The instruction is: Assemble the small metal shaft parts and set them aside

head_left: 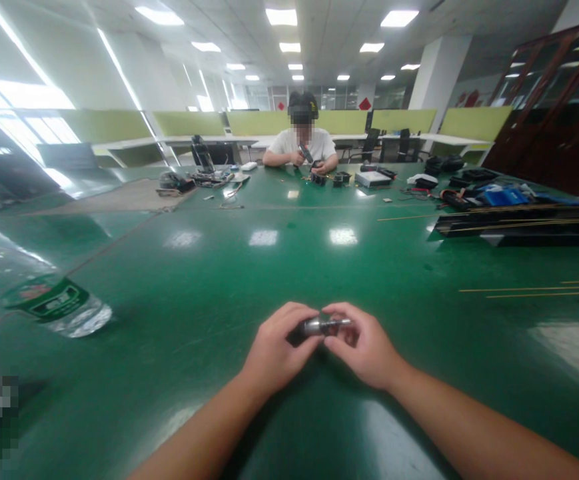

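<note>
Low over the green table (269, 280), a small cylindrical metal part (313, 326) lies level between my two hands. It is silvery, with a dark end toward the left and a thin shaft pointing right. My left hand (275, 348) is closed round the dark end, which its fingers partly hide. Curled about the shaft end is my right hand (370, 347), thumb and fingers at the part. The exact kind of the part is too small and blurred to tell.
A clear plastic bottle (64, 303) with a green label is at the left. Thin brass-coloured rods (529, 291) and black trays (509, 223) lie right. Across the table sits a person in a white shirt (322, 140), holding a tool (305, 153) among small black parts (340, 179).
</note>
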The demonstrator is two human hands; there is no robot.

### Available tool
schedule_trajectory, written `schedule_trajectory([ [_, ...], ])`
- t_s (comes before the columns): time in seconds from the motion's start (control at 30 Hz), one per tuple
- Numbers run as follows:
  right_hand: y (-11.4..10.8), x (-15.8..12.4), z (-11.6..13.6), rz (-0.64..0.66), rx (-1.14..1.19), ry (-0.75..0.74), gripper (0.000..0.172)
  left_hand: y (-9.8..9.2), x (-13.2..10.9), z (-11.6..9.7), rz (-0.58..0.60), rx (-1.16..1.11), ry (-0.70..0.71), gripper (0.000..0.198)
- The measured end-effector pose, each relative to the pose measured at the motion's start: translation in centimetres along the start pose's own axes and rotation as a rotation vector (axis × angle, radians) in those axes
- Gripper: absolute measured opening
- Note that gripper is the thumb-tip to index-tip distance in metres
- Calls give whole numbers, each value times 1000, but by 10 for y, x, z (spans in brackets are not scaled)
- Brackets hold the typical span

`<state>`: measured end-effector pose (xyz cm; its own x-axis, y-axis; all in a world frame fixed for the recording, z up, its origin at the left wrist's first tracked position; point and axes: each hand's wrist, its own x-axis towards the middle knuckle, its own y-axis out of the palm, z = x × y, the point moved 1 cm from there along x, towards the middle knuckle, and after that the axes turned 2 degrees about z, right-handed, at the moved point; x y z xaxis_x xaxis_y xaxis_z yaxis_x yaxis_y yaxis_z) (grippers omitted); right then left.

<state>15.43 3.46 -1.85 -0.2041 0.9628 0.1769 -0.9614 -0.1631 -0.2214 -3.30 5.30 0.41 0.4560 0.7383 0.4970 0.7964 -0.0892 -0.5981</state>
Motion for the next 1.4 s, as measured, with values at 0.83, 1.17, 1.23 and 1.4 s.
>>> schedule_trajectory([
  [0.83,-4,0,-1,-64,25,-135,6,2,-2,-1,56,-34,66,29],
  [1.17,-6,0,0,-19,64,-103,7,2,-2,-1,25,-48,67,24],
  [1.23,-6,0,0,-21,64,-97,6,2,-2,-1,20,-38,64,24],
  [1.4,-7,1,1,-25,56,-80,4,1,-3,-3,6,-27,70,26],
])
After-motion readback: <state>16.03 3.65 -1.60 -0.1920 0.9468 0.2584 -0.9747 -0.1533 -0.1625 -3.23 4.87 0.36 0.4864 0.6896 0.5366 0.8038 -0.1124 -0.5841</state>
